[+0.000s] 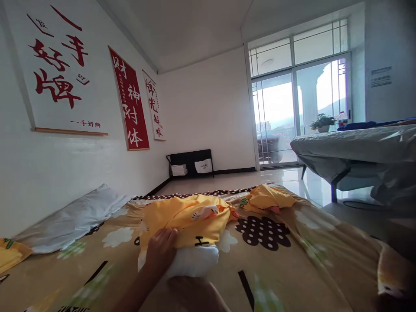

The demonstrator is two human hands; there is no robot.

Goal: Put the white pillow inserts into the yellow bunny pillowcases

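Note:
A yellow pillowcase with a printed cartoon pattern lies in front of me on the bed, partly over a white pillow. The near end of the pillow sticks out of its opening. With bent fingers, my left hand grips the pillowcase at the left of that opening. My right hand is at the near end of the pillow, low in the view; its fingers are blurred and partly hidden.
Another crumpled yellow cloth lies at the bed's far side. A white pillow rests against the left wall, beside a yellow piece. A plastic-covered table stands right, a low black rack at the back.

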